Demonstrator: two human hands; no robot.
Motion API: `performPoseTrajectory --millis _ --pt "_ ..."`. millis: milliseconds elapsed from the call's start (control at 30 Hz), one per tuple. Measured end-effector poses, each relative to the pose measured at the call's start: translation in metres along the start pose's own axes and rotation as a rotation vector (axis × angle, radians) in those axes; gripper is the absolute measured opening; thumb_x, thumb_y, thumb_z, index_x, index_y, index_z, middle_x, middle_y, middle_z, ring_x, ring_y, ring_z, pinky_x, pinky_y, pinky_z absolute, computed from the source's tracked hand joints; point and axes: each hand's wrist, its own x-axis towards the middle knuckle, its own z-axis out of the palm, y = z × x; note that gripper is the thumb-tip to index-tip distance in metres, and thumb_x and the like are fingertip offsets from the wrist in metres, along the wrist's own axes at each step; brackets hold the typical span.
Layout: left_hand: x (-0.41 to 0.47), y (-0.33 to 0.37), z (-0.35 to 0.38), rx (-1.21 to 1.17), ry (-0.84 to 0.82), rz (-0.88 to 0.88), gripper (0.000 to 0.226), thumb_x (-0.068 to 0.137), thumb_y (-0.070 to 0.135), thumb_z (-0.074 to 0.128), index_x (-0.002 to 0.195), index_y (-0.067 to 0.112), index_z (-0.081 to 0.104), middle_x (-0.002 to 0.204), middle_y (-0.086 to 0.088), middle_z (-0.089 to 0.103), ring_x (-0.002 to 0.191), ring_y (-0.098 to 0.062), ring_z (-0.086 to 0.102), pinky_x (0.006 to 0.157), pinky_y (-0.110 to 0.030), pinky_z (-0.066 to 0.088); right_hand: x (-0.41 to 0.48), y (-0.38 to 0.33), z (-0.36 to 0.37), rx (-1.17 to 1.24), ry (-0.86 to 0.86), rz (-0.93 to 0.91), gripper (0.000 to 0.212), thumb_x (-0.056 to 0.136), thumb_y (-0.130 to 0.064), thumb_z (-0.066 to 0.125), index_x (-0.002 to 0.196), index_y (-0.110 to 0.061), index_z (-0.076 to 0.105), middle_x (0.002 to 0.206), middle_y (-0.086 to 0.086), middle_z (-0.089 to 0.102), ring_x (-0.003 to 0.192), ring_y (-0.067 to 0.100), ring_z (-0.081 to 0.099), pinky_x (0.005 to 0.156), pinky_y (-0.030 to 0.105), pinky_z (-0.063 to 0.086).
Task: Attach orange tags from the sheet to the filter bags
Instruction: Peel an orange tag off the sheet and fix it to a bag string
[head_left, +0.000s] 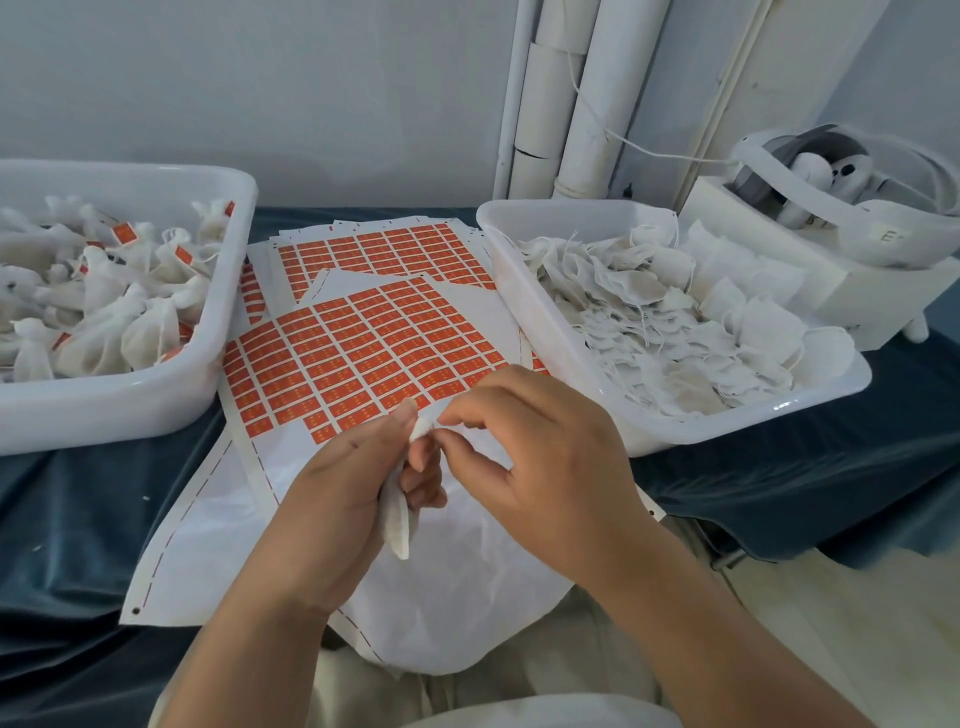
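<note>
Head view took in a table under a dark blue cloth (78, 519) with two white tubs on it. The left tub (156, 395) was piled with bunched-up bags (104, 312), several of them carrying an orange tag (123, 232). I judged these to be the finished work. The right tub (727, 431) held a deep heap of flat bags (675, 322) with loose strings and no tags that showed, so plenty seemed left to do.

Between the tubs lay the sheet of tags (363, 353). Its near part was bare white and many rows farther back were full. Another sheet (384, 249) lay behind it.

Over the bare part, the left hand (332, 499) gripped one filter bag (397, 525), fingers curled round it, its lower end hanging below them. The right hand (545, 457) pinched the gathered top of that same bag between thumb and fingertips (452, 415). No orange showed there, so I could not tell whether this bag had its tag yet.
</note>
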Motion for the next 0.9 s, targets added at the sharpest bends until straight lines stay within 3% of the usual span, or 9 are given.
performPoseTrajectory --millis 67,200,467,633,767,833,900 --pt "0.0 -0.001 0.0 0.002 -0.01 0.019 0.046 0.096 0.054 0.051 0.064 0.024 0.062 0.067 -0.004 0.051 0.065 -0.016 0.052 0.076 -0.035 0.05 -0.001 0.0 0.001 0.004 -0.012 -0.031 0.025 0.106 -0.028 0.057 0.098 -0.012 0.075 0.094 0.0 0.072 0.087 0.017 0.067 0.082 0.023 0.053" --pt "0.001 -0.002 -0.001 -0.034 -0.024 0.033 0.045 0.098 0.052 0.052 0.067 0.022 0.063 0.068 -0.003 0.052 0.065 -0.016 0.053 0.071 -0.03 0.052 -0.001 -0.001 0.001 0.019 -0.061 -0.063 0.029 0.107 -0.024 0.053 0.098 -0.011 0.077 0.089 -0.001 0.07 0.08 0.015 0.063 0.077 0.022 0.048" --pt "0.003 -0.002 -0.012 0.031 0.007 -0.011 0.049 0.093 0.062 0.059 0.066 0.022 0.063 0.069 -0.007 0.052 0.065 -0.015 0.053 0.077 -0.034 0.049 -0.002 0.003 0.001 -0.021 -0.154 -0.103 0.026 0.107 -0.027 0.057 0.108 -0.012 0.078 0.097 -0.001 0.073 0.087 0.013 0.065 0.09 0.011 0.035" --pt "0.002 -0.003 -0.01 0.094 0.017 -0.018 0.048 0.093 0.064 0.056 0.066 0.025 0.065 0.07 -0.004 0.056 0.069 -0.016 0.057 0.083 -0.042 0.049 -0.004 0.004 0.004 -0.027 -0.057 -0.073 0.026 0.106 -0.028 0.058 0.1 -0.013 0.078 0.093 -0.002 0.073 0.084 0.012 0.065 0.086 0.011 0.039" --pt "-0.001 -0.002 -0.008 0.13 0.019 -0.004 0.055 0.087 0.072 0.056 0.084 0.02 0.072 0.091 -0.014 0.066 0.089 -0.029 0.066 0.093 -0.05 0.056 -0.002 -0.002 0.004 0.008 0.007 0.011 0.03 0.104 -0.032 0.054 0.089 -0.017 0.075 0.084 -0.006 0.069 0.076 0.01 0.063 0.074 0.014 0.046" --pt "-0.002 0.0 -0.006 0.205 -0.013 0.03 0.056 0.086 0.071 0.057 0.09 0.017 0.073 0.089 -0.012 0.065 0.088 -0.026 0.064 0.09 -0.045 0.056 0.0 -0.002 0.0 0.003 -0.006 0.061 0.024 0.1 -0.031 0.058 0.086 -0.019 0.074 0.081 -0.009 0.067 0.071 0.008 0.059 0.07 0.011 0.041" --pt "-0.003 0.004 -0.001 0.285 -0.039 0.056 0.048 0.085 0.069 0.06 0.095 0.024 0.076 0.085 -0.001 0.068 0.085 -0.017 0.066 0.082 -0.033 0.055 0.002 -0.003 -0.004 -0.019 -0.052 0.113 0.017 0.094 -0.033 0.065 0.084 -0.022 0.074 0.077 -0.011 0.065 0.068 0.008 0.058 0.063 0.013 0.041"
